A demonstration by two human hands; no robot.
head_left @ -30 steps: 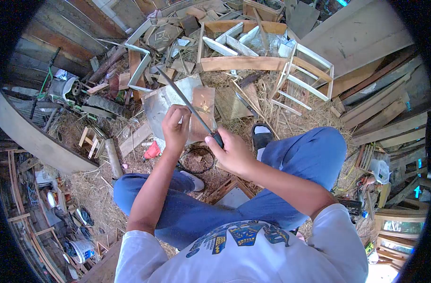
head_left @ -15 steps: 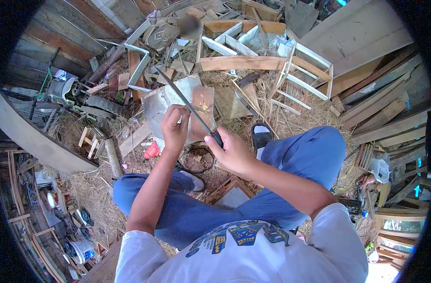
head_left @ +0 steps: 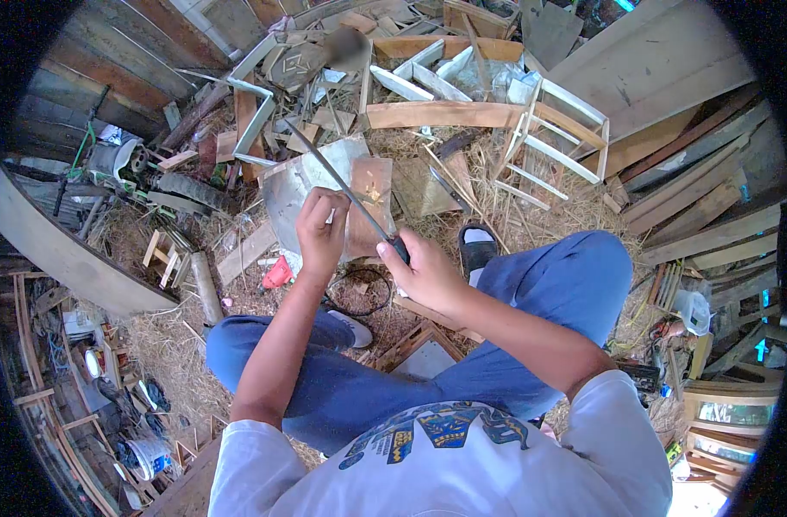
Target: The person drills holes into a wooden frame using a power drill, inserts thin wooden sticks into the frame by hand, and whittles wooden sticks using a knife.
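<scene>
Long blade (head_left: 329, 169) held in air over pale sheet (head_left: 283, 207) on ground, tip pointing forward and left. Right hand (head_left: 426, 271) wrapped around dark handle (head_left: 399, 248). Left hand (head_left: 319, 228) raised, fingers curled beside mid-blade; whether pinching or touching anything, cannot tell. Good handling likely means firm handle grip, steady blade angle, left fingertips clear of any edge. Right forearm (head_left: 531, 332) angles inward over right leg (head_left: 566, 276); left forearm (head_left: 281, 345) reaches nearly straight ahead.

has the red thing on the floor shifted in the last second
No, not visibly. The red thing lies in the same place just right of the wooden plank on the floor, with no clear shift either way.
</scene>
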